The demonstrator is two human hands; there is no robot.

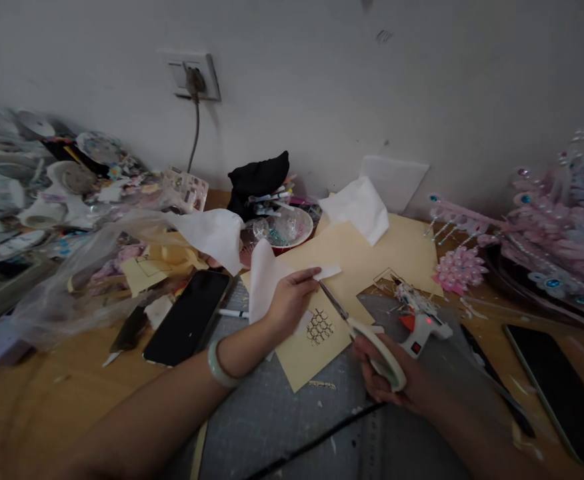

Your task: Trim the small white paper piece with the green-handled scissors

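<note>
My left hand (291, 297) pinches a white sheet of thin paper (263, 279), holding a small corner of it out to the right. My right hand (389, 383) grips white-handled scissors (367, 340), whose blades point up and left to that paper corner. Under both hands lies a cream paper sheet (317, 347) with a small grid pattern cut into it, resting on a grey cutting mat (297, 413). A pale green bangle (218, 365) circles my left wrist.
A black phone (188, 316) lies left of my left hand, another dark phone (562, 390) at the right edge. A white glue gun (422, 320) sits beside the scissors. Pink beaded ornaments (547, 227) fill the right; tape rolls and plastic bags (47, 193) crowd the left.
</note>
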